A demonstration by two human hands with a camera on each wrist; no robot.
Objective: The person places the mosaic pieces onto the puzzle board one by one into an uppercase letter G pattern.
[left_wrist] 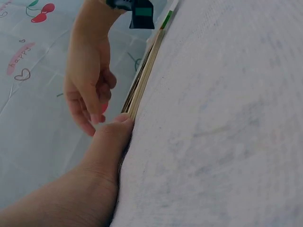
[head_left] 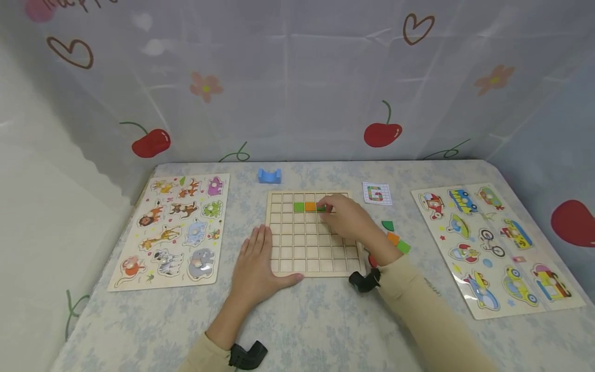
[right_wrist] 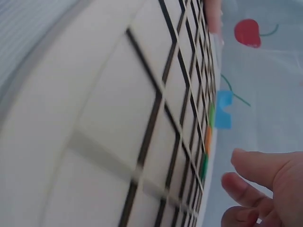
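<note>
A green tile [head_left: 321, 207] is pinched by the right hand [head_left: 346, 217] over the grid board's [head_left: 307, 258] second row — the left hand [head_left: 254, 266] is laid flat at the near-left corner.

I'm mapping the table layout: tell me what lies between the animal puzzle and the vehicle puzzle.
In the head view, the wooden grid board lies between the animal puzzle and the vehicle puzzle, with both hands on it and loose coloured pieces beside it.

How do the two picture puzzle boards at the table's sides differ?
The left board shows animals; the right board shows vehicles. The left board lies nearly square to the table's edge; the right board is turned at an angle. Both lie flat, touched by neither the left hand nor the right hand.
</note>
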